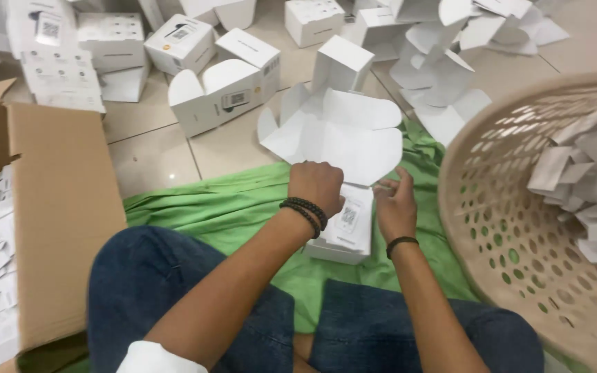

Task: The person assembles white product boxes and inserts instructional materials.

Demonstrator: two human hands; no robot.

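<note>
On the near green cloth (243,207), a half-folded box (343,207) is clamped by both hands (318,185) (394,202); finished boxes (215,97) lie far left.

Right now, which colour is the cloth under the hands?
Green; the cloth shows best in the head view.

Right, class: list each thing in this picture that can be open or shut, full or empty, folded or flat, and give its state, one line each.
White carton: lid flaps open, held upright on the green cloth.
Left hand: closed over the carton's top edge.
Right hand: fingers on the carton's side.
Brown cardboard box: open, holding white flat pieces.
Perforated basket: partly filled with folded white pieces.
Cartons on the floor: some closed, some open.
</note>
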